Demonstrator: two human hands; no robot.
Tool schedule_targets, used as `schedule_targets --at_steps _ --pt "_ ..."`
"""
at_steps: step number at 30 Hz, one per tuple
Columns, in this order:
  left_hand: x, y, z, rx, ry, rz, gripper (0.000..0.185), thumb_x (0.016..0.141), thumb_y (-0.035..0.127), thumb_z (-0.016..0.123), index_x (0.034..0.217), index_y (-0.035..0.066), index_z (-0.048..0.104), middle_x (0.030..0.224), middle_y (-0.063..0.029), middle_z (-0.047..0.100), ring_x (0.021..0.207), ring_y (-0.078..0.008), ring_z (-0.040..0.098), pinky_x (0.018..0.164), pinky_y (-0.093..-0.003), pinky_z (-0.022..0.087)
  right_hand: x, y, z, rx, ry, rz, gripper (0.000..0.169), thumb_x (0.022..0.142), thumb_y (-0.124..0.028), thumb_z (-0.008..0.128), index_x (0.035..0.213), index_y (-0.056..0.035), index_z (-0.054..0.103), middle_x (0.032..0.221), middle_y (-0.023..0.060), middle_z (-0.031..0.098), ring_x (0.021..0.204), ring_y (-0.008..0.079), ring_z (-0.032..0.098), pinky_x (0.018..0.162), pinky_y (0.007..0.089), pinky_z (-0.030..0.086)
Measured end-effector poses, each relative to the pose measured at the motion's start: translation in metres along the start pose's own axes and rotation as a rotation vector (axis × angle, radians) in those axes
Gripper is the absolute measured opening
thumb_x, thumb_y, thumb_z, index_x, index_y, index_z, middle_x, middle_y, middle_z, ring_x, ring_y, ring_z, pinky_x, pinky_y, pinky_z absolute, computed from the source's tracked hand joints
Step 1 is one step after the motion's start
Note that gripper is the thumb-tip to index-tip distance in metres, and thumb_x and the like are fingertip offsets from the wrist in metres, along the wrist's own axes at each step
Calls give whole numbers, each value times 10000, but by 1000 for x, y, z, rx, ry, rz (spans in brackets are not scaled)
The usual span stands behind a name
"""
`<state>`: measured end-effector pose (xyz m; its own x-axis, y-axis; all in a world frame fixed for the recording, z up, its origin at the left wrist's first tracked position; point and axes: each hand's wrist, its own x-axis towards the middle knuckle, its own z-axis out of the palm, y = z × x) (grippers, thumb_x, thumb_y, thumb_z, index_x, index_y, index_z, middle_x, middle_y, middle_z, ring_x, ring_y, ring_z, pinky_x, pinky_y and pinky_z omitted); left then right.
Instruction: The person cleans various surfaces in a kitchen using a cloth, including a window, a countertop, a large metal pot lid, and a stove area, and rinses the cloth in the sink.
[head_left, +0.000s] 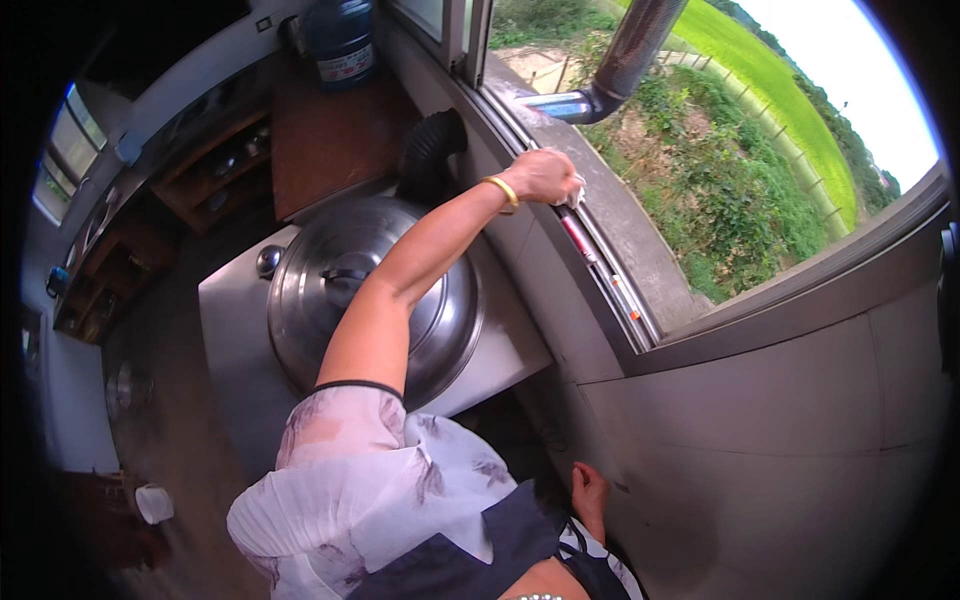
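Note:
My left hand (541, 177) reaches forward to the window's bottom track and is shut on a crumpled white cloth (574, 193), most of it hidden by the fingers. The metal window track (616, 300) runs beneath that hand. A red tube-like object (577, 238) lies in the track just on the near side of the hand, and small orange-tipped items (634, 316) rest farther along. Low at my right side, by the tiled wall, hangs my right hand (590, 491), its fingers curled with nothing visible in them.
Under my left arm, a large domed metal lid (450, 330) covers the metal-topped stove (517, 341). A black ribbed flue pipe (431, 154) rises behind it. Beyond stands a brown counter (330, 150) bearing a blue water jug (341, 45). Outside the open window is an elbowed pipe (600, 94).

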<state>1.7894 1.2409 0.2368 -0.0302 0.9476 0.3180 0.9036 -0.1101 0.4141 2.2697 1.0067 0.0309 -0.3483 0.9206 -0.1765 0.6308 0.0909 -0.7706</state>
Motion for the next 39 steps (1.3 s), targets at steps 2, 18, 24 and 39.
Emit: schedule_targets --at_steps 2,18,24,39 --pt "-1 -28 -6 -362 298 -68 298 877 295 551 845 23 669 833 -158 665 847 -271 639 737 -350 482 3 -6 -6 -24 4 23 209 858 -167 584 992 -18 645 847 148 662 748 246 642 686 329 493" --pt "78 -136 -1 474 -17 -291 273 804 149 497 998 12 631 1017 -207 633 955 -353 619 810 -419 507 -42 -23 -17 -174 113 170 194 840 -142 598 978 -18 653 888 162 657 784 259 642 701 329 492" --pt "59 -68 6 480 -136 -118 280 764 250 613 849 -12 663 874 -235 648 881 -359 637 792 -432 506 -19 -17 5 -53 61 161 184 836 -132 593 965 -11 644 902 173 645 809 312 633 714 356 496" --pt "47 -134 -72 -837 1100 -244 163 908 190 542 880 35 586 783 -39 615 712 -114 530 650 -280 449 24 -37 -7 -162 -69 -10 185 820 -148 614 948 -18 646 874 174 648 804 325 632 712 369 498"
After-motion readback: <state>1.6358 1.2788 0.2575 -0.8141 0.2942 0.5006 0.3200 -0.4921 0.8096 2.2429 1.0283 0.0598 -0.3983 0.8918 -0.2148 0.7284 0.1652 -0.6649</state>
